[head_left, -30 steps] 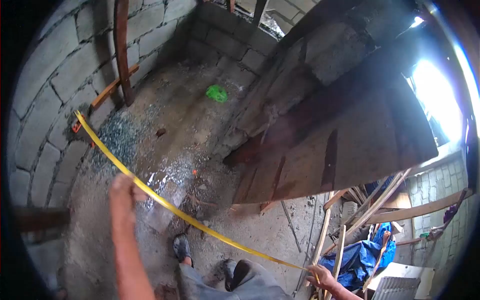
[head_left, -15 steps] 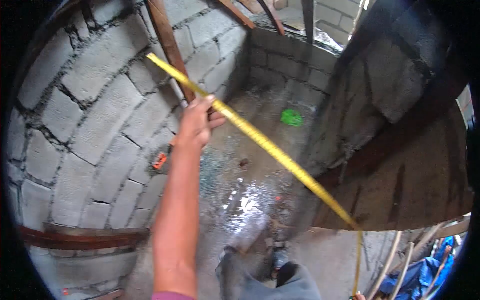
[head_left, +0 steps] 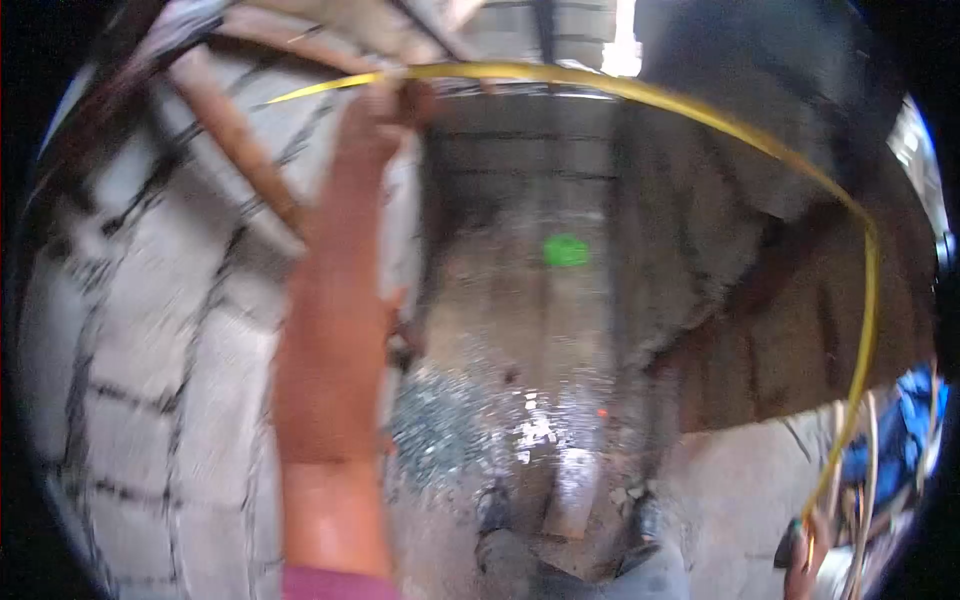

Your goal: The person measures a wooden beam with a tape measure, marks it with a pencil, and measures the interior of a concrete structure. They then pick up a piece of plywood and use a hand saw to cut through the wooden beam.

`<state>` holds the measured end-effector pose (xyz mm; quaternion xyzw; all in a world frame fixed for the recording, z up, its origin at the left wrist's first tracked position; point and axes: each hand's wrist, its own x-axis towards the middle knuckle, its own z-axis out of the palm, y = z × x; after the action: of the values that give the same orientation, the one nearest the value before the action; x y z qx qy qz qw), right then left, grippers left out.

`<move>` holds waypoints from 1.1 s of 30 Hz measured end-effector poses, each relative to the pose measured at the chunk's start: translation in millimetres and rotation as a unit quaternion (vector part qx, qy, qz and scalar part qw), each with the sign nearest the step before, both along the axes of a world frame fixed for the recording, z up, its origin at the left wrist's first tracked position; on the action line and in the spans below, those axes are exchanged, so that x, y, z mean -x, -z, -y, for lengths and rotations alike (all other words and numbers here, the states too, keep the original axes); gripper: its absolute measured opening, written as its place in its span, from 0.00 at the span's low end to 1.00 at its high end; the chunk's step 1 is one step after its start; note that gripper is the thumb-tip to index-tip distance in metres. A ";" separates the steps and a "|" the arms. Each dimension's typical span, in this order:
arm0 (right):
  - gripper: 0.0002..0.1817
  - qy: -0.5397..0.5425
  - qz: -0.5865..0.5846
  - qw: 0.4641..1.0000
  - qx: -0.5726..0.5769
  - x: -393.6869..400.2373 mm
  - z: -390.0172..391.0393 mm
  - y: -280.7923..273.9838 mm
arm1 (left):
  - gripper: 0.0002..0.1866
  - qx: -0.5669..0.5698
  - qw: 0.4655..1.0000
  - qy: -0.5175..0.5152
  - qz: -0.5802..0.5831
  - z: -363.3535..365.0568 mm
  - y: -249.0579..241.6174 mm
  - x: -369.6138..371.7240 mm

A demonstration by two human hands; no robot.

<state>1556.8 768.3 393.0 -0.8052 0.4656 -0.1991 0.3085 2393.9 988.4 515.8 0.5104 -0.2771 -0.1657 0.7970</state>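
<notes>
A long yellow measuring tape [head_left: 690,105] arcs from the upper left across the view and bends down at the right. My left hand [head_left: 385,105], raised and blurred, is closed on the tape near its free end, which sticks out to the left. At the lower right my right hand [head_left: 808,545] is closed around the tape's lower part, beside something dark and green. The tape's case cannot be made out clearly.
A grey block wall [head_left: 140,420] rises on the left, with a wooden beam [head_left: 240,145] against it. A bright green object [head_left: 567,250] lies on the wet floor [head_left: 490,320]. A large brown panel [head_left: 790,350] hangs at the right, near blue sheeting [head_left: 915,400] and poles.
My left hand has moved up with the tape's end. My right hand has come further into view and moved right. The tape went from a nearly straight diagonal to a wide arc.
</notes>
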 end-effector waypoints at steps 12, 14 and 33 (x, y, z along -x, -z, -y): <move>0.21 0.066 -0.078 0.994 0.040 -139.7 29.9 -201.7 | 0.13 0.055 0.978 -0.120 -0.163 -91.1 -70.4 -181.7; 0.21 0.033 -0.063 0.994 0.087 -132.9 38.8 -190.6 | 0.12 0.051 0.978 -0.125 -0.161 -92.9 -72.5 -176.8; 0.21 -0.020 -0.076 0.993 0.093 -136.5 74.8 -205.8 | 0.14 -0.018 0.990 -0.111 -0.090 -73.2 -65.2 -133.8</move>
<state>1693.3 693.4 598.7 -0.8524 0.4508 -0.1738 0.2001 2527.7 1061.6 581.0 0.5351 -0.1433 -0.1262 0.8229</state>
